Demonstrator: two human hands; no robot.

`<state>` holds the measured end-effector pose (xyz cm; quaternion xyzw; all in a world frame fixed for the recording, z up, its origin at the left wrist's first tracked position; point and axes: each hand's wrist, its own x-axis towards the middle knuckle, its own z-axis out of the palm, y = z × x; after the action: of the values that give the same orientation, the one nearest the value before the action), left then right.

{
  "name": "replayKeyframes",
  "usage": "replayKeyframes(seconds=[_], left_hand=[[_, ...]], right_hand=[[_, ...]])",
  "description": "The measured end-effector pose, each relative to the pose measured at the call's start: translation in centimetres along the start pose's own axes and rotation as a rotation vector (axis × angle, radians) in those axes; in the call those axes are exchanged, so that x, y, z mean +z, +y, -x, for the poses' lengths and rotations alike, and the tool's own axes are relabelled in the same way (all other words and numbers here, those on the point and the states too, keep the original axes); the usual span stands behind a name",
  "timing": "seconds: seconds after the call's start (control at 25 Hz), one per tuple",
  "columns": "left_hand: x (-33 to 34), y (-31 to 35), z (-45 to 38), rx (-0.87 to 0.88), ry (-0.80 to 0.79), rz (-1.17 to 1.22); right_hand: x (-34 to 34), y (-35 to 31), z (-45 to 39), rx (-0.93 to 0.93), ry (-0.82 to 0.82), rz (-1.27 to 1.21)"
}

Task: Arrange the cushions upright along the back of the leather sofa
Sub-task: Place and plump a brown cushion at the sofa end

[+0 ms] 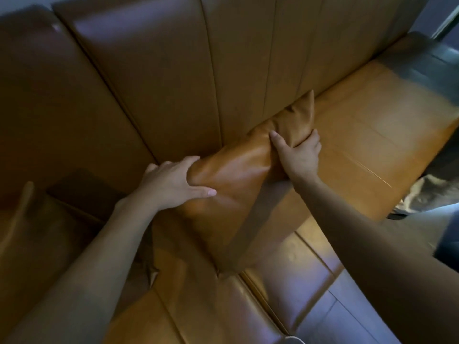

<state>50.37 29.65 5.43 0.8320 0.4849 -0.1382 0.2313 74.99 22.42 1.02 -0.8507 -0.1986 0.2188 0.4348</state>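
A tan leather cushion (233, 175) stands on the seat of the brown leather sofa, its top edge leaning against the panelled backrest (173, 70). My left hand (173, 182) grips the cushion's upper left corner, thumb across its front. My right hand (298, 155) clasps the upper right edge, where the leather bunches into a point. A second, darker cushion (84, 192) lies at the left on the seat, partly hidden behind my left forearm.
The sofa seat (372, 125) stretches to the right, brightly lit. A dark armrest or end panel (427, 63) closes the far right. At the right edge lies a crumpled cloth or bag (432, 194).
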Motion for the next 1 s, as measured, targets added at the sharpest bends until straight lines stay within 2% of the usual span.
replayKeyframes(seconds=[0.16,0.32,0.4,0.56,0.72,0.8,0.88,0.92,1.0], left_hand=[[-1.1,-1.2,1.4,0.019,0.045,0.096],[-4.2,-4.8,3.8,-0.049,0.148,-0.028],[-4.9,-7.3,4.8,-0.078,0.142,-0.03],[-3.3,-11.3,4.5,-0.141,0.067,0.026],[-1.2,-12.2,3.8,-0.17,0.23,-0.015],[-1.2,-12.5,3.9,-0.193,0.228,-0.007],[-1.6,-12.8,4.4,-0.216,0.191,-0.019],[-1.8,-12.9,4.6,-0.229,0.168,-0.029],[-2.2,-12.6,4.8,-0.256,0.126,-0.087]], right_hand=[[1.0,-2.3,1.1,-0.048,-0.001,-0.018],[4.0,-5.0,3.1,-0.072,-0.069,-0.056],[6.3,-5.9,4.6,-0.074,-0.112,-0.066],[9.9,-6.7,6.6,-0.076,-0.145,-0.029],[11.0,-6.5,6.7,-0.081,-0.157,-0.015],[11.3,-6.8,6.9,-0.079,-0.14,0.039],[11.4,-7.5,7.6,-0.218,-0.069,0.221],[11.4,-8.0,8.1,-0.367,-0.062,0.342],[11.5,-9.2,9.1,-0.702,-0.233,0.573]])
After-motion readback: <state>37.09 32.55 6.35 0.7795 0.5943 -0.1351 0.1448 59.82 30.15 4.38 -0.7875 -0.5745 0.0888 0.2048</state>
